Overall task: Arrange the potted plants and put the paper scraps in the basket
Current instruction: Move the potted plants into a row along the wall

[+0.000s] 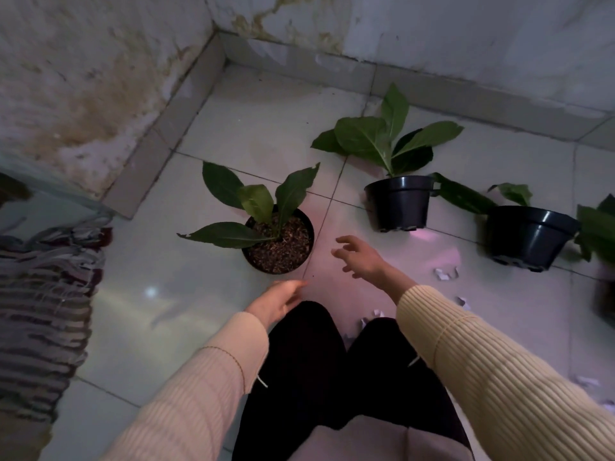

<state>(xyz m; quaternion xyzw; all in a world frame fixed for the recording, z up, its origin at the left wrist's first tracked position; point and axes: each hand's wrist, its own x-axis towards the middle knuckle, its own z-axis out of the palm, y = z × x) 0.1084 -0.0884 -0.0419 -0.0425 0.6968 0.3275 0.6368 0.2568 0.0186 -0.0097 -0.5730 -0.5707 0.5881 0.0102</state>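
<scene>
A black potted plant with brown soil and broad green leaves stands upright on the tiled floor near the corner. My left hand hovers just below it, fingers apart, holding nothing. My right hand is spread to the right of that pot, not touching it. A second black potted plant stands further right, and a third pot beyond it. More leaves show at the right edge. White paper scraps lie on the tiles, with more scraps near my right sleeve and by my knees.
Stained walls meet in a corner with a tiled skirting. A striped fringed rug lies at the left. My dark-trousered legs fill the lower centre. A dark object is cut off at the right edge.
</scene>
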